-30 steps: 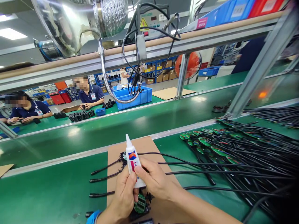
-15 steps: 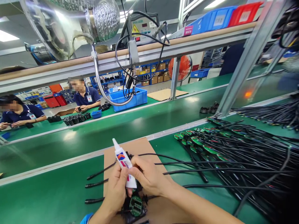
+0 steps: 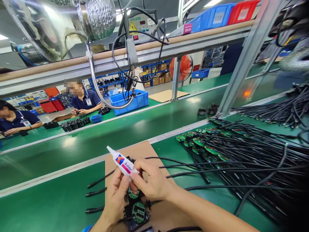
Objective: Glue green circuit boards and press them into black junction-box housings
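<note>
A white glue tube (image 3: 124,165) with a long nozzle points up and to the left above the cardboard. My right hand (image 3: 153,180) pinches its tail end between thumb and fingers. My left hand (image 3: 116,196) is closed at the tube's lower side, fingers partly hidden behind it. Below the hands, a round green circuit board (image 3: 138,212) sits in a black housing. A second circuit board (image 3: 134,193) is partly covered by my fingers. Black cables run out from these parts to both sides across the cardboard sheet (image 3: 145,149).
A large heap of black cables (image 3: 231,158) with green boards covers the right side. An upright metal post (image 3: 241,71) and an overhead shelf stand before me, with a flexible metal hose (image 3: 93,74) hanging down. Two people sit across the conveyor belt (image 3: 135,125) near a blue bin (image 3: 130,103).
The glue tube has tipped further left, its nozzle now lower and its printed label turned more toward me. My left thumb has slid down off the tube's front. The view has shifted slightly.
</note>
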Available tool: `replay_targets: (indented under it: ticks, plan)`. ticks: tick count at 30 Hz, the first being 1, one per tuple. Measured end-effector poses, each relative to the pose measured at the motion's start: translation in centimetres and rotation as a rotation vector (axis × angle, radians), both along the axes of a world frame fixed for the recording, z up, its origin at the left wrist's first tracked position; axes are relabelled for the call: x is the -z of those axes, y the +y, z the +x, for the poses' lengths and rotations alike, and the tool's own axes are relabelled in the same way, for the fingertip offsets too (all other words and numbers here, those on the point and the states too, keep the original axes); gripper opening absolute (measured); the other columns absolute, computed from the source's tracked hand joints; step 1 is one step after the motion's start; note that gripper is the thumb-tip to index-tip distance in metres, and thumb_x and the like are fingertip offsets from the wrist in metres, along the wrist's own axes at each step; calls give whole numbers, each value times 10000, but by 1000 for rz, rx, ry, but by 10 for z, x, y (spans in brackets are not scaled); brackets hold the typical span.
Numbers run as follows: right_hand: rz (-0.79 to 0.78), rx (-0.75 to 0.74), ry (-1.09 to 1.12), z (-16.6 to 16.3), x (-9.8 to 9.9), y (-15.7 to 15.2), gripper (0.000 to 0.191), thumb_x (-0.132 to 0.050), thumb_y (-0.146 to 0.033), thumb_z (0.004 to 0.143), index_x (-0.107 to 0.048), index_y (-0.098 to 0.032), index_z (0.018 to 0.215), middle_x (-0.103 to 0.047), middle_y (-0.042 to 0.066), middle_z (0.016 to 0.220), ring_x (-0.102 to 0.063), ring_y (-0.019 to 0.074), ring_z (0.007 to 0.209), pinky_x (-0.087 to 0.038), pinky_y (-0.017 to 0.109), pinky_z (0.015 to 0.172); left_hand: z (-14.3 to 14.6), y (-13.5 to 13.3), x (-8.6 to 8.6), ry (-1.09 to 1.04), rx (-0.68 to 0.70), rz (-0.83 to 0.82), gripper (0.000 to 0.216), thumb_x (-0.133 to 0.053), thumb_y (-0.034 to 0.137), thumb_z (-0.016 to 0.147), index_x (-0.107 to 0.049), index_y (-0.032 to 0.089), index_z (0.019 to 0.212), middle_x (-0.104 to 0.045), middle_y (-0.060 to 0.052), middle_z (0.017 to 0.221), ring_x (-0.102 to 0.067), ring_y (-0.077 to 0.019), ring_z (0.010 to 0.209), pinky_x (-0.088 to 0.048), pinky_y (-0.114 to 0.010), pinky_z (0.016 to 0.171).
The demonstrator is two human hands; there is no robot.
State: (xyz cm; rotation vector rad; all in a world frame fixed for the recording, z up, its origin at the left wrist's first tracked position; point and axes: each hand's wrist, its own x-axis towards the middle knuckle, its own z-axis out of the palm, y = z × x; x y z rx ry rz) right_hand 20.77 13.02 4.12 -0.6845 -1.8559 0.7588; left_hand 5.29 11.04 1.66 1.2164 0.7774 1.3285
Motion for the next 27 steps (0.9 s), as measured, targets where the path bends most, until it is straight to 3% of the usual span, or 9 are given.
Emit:
replay_targets:
  ticks: [5, 10, 12, 15, 17, 19, 22, 24, 27]
  plan:
    - [-276, -49, 104, -4, 6, -2, 197, -507, -199, 857, -353, -221, 979, -552, -80, 597, -543, 102, 497, -412, 211, 499, 2, 1, 8, 218, -45, -20, 398, -563, 526, 893, -609, 131, 922, -564, 6, 610, -502, -96, 467, -435, -195, 455]
    - [-323, -147, 159, -5, 12, -2, 91, -443, -230, 905, -355, -230, 929, -527, -74, 626, -552, 97, 474, -417, 193, 441, 5, 4, 4, 159, -44, -76, 423, -668, 523, 815, -613, 139, 984, -607, -14, 710, -538, -105, 517, -467, -205, 476]
    - [-218, -174, 102, -1, 11, 2, 43, -429, -254, 924, -408, -217, 918, -545, -47, 654, -559, 98, 516, -441, 206, 486, 3, 6, 1, 120, -65, -100, 447, -721, 496, 776, -606, 143, 1024, -611, -11, 727, -518, -93, 490, -453, -196, 442]
    - [127, -162, -44, 6, 5, 9, 181, -565, -332, 868, -537, -187, 973, -595, 12, 740, -559, 133, 648, -467, 260, 616, 0, 9, -6, 17, -75, -170, 454, -771, 466, 735, -611, 145, 1014, -604, 3, 708, -482, -65, 457, -414, -166, 412]
    - [327, -120, -64, 9, 1, 14, 164, -597, -311, 848, -592, -176, 941, -605, 42, 777, -545, 155, 721, -459, 278, 665, 0, 7, -9, -35, -41, -223, 443, -783, 456, 726, -615, 147, 996, -590, 16, 676, -462, -57, 442, -397, -157, 394]
    - [376, -80, -38, 11, -1, 17, 110, -553, -266, 875, -595, -176, 826, -587, 42, 736, -536, 150, 709, -446, 265, 644, 2, 5, -10, -64, 12, -245, 429, -759, 477, 749, -617, 145, 980, -582, 15, 657, -482, -73, 459, -429, -174, 406]
    - [277, 2, -21, 10, 2, 17, 139, -583, -262, 838, -538, -184, 733, -544, 12, 670, -506, 122, 607, -419, 244, 569, 7, 1, -8, -95, 72, -180, 439, -728, 502, 778, -621, 145, 1010, -621, -15, 721, -556, -105, 560, -504, -213, 512]
    - [140, 35, 19, 9, 6, 14, 120, -619, -253, 792, -519, -193, 818, -516, -26, 644, -484, 101, 546, -399, 227, 524, 9, 1, -4, -84, 90, -146, 439, -721, 515, 782, -627, 141, 992, -634, -21, 713, -569, -106, 565, -507, -215, 537]
    - [-74, 59, 105, 4, 13, 9, 258, -639, -256, 776, -468, -208, 963, -462, -76, 624, -446, 81, 495, -364, 201, 476, 12, 1, 1, -58, 71, -178, 459, -692, 568, 782, -626, 123, 874, -617, -18, 617, -580, -116, 535, -500, -218, 527]
